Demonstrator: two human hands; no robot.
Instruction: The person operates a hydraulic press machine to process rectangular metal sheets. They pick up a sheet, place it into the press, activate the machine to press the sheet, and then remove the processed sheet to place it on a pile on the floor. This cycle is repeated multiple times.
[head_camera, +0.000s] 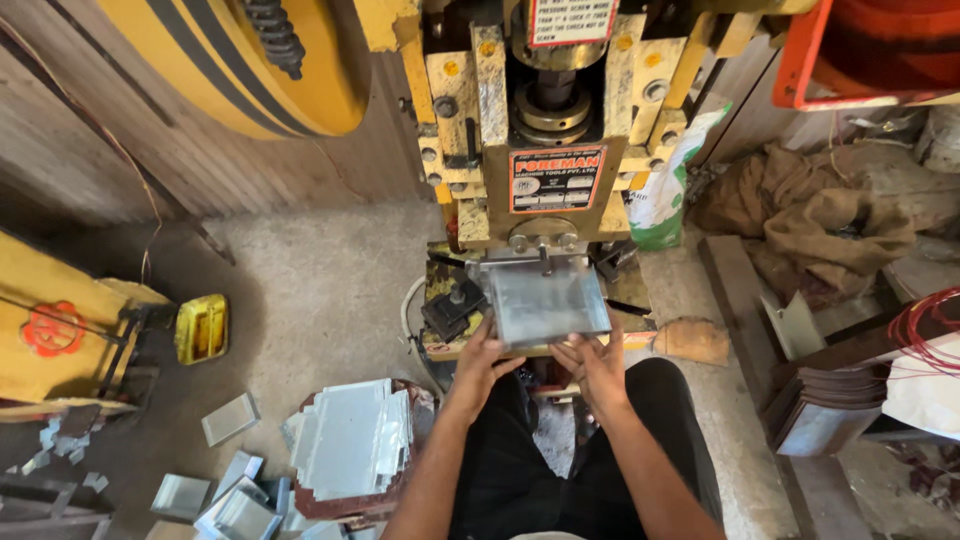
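Both hands on one square metal sheet (548, 303), lying flat on the press bed (440, 345) at 12 o'clock from me. Left hand (480, 362) grips the sheet's near-left edge, fingers curled over it. Right hand (597, 365) pinches the near-right edge, thumb on top.

Around it:
- Yellow press (545, 130) straight ahead; ram head (545, 240) sits just above the sheet's far edge.
- One black clamp block (455, 308) at 10 o'clock, touching the sheet's left side, so that side is boxed in.
- One big yellow flywheel (250, 60) at 11 o'clock, well apart.
- One stack of flat blanks (350, 440) on the floor at 8 o'clock, near my left knee. Can't count the sheets in it.
- Loose formed trays (225, 500) farther out at 8 o'clock, at least four; more are cut off at the frame edge.
- One small yellow tin (203, 328) at 9 o'clock.
- One pile of brown sacking (815, 215) at 2 o'clock.
- One stack of dark bent plates (825, 410) at 4 o'clock.
- One white-green sack (668, 190) at 1 o'clock beside the press.
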